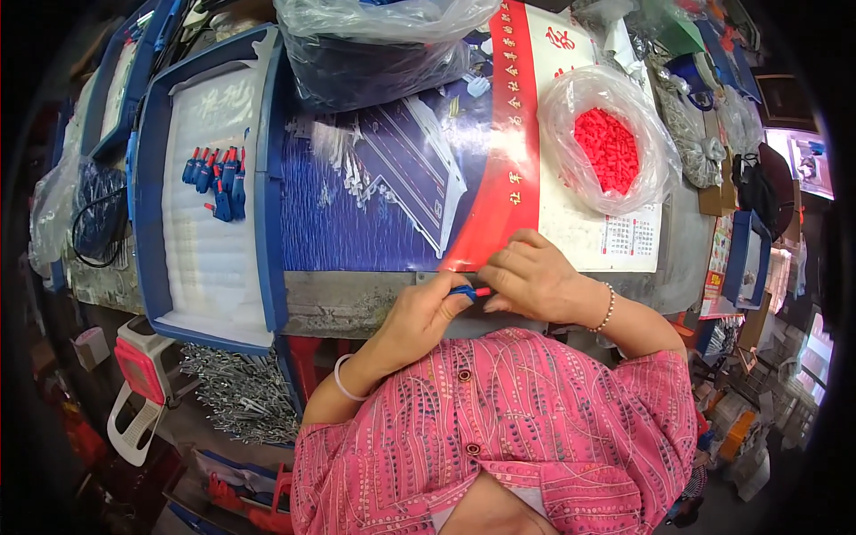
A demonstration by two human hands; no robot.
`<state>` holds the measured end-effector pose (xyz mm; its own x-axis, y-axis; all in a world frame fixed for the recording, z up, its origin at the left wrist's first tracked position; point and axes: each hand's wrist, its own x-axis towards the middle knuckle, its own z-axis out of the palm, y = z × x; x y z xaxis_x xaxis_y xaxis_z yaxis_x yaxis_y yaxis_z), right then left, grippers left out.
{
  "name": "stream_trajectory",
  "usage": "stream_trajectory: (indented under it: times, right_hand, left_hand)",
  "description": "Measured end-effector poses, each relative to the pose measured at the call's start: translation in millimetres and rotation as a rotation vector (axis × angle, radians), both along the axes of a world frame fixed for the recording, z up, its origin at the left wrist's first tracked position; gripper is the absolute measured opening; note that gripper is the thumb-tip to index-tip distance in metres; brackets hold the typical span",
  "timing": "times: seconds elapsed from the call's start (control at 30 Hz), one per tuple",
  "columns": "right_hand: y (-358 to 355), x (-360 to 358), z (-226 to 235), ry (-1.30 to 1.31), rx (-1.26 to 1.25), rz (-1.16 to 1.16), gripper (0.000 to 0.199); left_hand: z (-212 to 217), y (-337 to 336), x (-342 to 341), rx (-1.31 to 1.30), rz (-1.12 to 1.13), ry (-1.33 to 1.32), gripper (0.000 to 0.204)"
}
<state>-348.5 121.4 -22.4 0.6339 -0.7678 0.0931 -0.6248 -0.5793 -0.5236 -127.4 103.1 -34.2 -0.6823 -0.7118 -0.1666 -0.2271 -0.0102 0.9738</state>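
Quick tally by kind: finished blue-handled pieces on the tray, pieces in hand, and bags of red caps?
Blue-handled pieces on the tray: about 7, overlapping
Blue-handled piece held by left hand and right hand: 1
Bag of red caps: 1
Total: about 9

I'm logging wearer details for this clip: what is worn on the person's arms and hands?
Both hands are bare, no gloves. The left hand has a pale, smooth bangle at the wrist; the right hand has a beaded bracelet. Short pink patterned sleeves with dotted stripes end above the elbows.
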Motion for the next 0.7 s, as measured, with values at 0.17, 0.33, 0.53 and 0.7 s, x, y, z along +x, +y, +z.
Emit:
stream_trajectory:
  times: [0.17, 0.33, 0.53, 0.7]
  right_hand:
    - [1.2, 6.3, 1.0, -0.073, -0.210, 0.123, 0.032]
    - [6.5, 9.3, 3.3, -0.135, -0.056, 0.094, 0.023]
    - [11.4, 32.6, 12.9, -0.635, 1.005, -0.263, 0.034]
    - [7.7, 33.9, 11.7, -0.486, 0.783, -0.122, 0.030]
  left_hand:
    - [7.3, 2.2, 0.5, 0.100, -0.060, 0.022, 0.018]
    - [12.8, 7.2, -0.8, 0.036, -0.024, 0.034, 0.017]
    - [13.7, 12.1, 8.9, -0.306, 0.102, -0.045, 0.023]
    - [48.9, -43.2, 71.6, -0.626, 0.394, -0.205, 0.015]
